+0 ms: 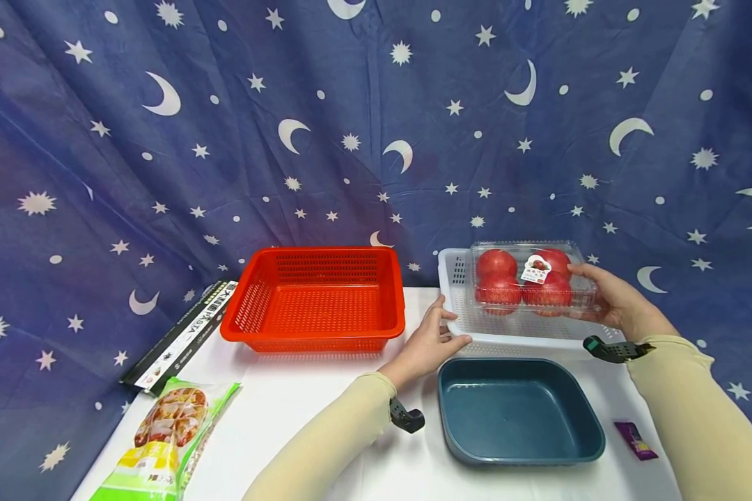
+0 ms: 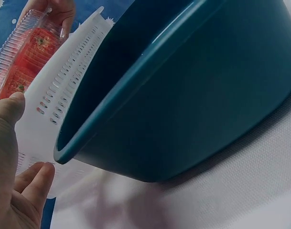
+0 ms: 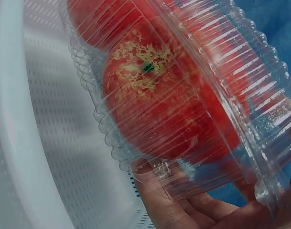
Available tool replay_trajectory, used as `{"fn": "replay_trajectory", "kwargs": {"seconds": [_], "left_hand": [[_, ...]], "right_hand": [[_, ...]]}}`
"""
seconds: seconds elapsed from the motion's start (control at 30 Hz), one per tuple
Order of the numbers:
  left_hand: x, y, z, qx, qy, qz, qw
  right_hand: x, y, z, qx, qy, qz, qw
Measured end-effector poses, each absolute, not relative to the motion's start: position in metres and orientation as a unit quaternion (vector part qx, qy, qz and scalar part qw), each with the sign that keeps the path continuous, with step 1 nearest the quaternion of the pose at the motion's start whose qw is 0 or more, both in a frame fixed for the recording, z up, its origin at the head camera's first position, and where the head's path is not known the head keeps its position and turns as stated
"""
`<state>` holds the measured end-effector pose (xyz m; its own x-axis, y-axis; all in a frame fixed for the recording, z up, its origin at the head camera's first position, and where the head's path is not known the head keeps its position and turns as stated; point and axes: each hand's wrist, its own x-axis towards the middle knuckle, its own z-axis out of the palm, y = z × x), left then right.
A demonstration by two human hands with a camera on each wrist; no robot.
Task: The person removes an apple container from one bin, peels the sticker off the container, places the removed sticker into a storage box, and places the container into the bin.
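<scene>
My right hand (image 1: 623, 303) grips the right end of a clear plastic box of red apples (image 1: 498, 289), with a white label on its lid. The box is tilted over the white basket (image 1: 514, 339), and the slotted basket floor shows beneath it in the right wrist view. Fingers (image 3: 167, 205) of that hand curl under the box's end. At the basket's front left corner, my left hand (image 1: 427, 350) holds the rim, thumb on the front side and fingers round the left side. The left wrist view shows its thumb (image 2: 14, 107) against the white wall.
A dark teal tub (image 1: 514, 417) stands just in front of the white basket. Left of it is a red basket (image 1: 326, 344). A black PASTA box (image 1: 182, 337) and a green food bag (image 1: 163, 445) lie far left; a small purple packet (image 1: 634, 440) lies right.
</scene>
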<state>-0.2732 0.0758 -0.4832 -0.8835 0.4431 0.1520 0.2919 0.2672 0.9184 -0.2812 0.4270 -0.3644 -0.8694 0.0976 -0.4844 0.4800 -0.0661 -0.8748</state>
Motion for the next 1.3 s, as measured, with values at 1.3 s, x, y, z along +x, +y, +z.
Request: {"fn": "replay_trajectory", "kwargs": {"seconds": [1.3], "left_hand": [[-0.252,0.045,-0.434,0.239,0.748,0.618,0.041]], "right_hand": [[-0.255,0.397,-0.348,0.133,0.676,-0.712,0.136]]}}
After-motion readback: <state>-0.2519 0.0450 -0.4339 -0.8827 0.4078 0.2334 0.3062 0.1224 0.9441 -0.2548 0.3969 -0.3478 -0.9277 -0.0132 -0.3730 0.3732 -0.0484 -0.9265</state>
